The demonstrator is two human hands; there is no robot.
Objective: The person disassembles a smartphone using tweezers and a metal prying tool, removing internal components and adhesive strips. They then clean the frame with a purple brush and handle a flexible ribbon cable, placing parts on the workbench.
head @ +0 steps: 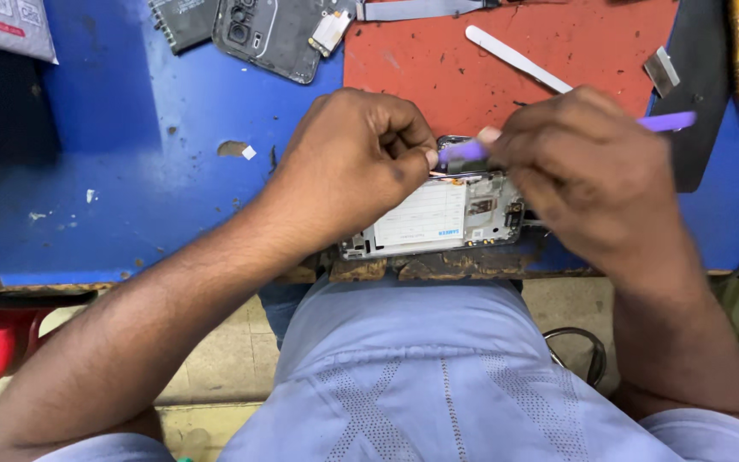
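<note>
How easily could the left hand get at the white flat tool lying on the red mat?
Probably not easily: the left hand is pinching at the opened phone, and the right hand covers the white flat tool's near end.

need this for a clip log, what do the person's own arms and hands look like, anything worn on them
Both forearms are bare right up to the edge of the picture; no sleeve cuff shows on either. The left hand and the right hand wear no gloves, and no ring, watch or wristband is visible. Fingernails are short and unpainted. Light blue-grey cloth with a dotted stitched pattern covers the body below.
</note>
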